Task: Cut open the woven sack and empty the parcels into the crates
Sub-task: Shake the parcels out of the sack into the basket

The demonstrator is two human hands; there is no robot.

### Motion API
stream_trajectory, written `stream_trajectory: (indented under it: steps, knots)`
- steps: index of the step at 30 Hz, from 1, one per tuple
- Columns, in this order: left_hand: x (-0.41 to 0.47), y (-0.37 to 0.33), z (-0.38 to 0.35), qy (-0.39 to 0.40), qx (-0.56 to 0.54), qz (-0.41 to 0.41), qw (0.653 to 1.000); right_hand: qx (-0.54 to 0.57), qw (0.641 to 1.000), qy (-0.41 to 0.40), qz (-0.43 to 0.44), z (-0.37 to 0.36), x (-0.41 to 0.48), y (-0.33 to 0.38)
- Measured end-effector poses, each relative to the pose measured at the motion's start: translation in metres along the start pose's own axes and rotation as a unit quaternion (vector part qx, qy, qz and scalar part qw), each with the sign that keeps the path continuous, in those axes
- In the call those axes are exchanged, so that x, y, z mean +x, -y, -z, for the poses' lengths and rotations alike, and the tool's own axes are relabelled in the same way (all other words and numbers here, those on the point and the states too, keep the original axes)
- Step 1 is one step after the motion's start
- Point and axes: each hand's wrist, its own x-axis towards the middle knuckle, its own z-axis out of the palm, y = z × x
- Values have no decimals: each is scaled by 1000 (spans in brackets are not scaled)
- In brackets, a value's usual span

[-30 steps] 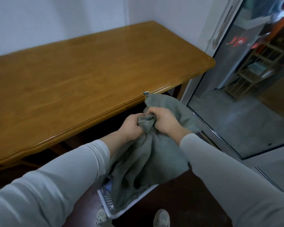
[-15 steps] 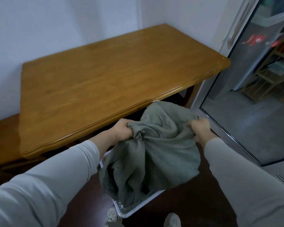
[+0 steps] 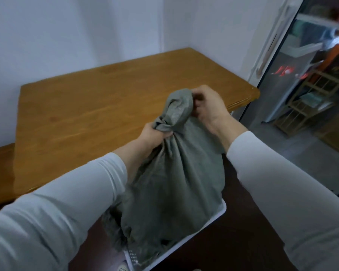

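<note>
A grey-green woven sack point(image 3: 176, 184) hangs in front of me, its lower part draped into a white crate point(image 3: 209, 220) on the floor. My left hand point(image 3: 155, 135) is clenched around the bunched neck of the sack. My right hand point(image 3: 209, 106) pinches the top flap of the sack above that neck, raised over the table's front edge. No parcels show; the sack hides the inside of the crate.
A brown wooden table point(image 3: 98, 110) stands against the white wall just beyond the sack. A glass sliding door point(image 3: 282, 61) is to the right, with a wooden shelf rack point(image 3: 309, 102) behind it. The floor under me is dark.
Both hands have lifted the sack higher. My right hand moved from the sack's right side up to its top flap, and the neck is now gathered tight in my left hand.
</note>
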Motion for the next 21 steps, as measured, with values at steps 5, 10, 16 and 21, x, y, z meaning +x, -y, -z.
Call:
stream_trajectory:
  steps: [5, 10, 16, 21]
  knots:
    - [-1, -5, 23, 62, -53, 73, 994, -489, 865, 88, -78, 75, 20, -58]
    - [8, -4, 25, 75, -65, 94, 991, -475, 855, 162, -129, 48, 8, -113]
    - [21, 7, 41, 136, 85, 48, 986, -363, 919, -147, -30, 66, 26, -90]
    - [24, 49, 50, 209, 278, 90, 933, -189, 945, -266, -34, 73, 40, -61]
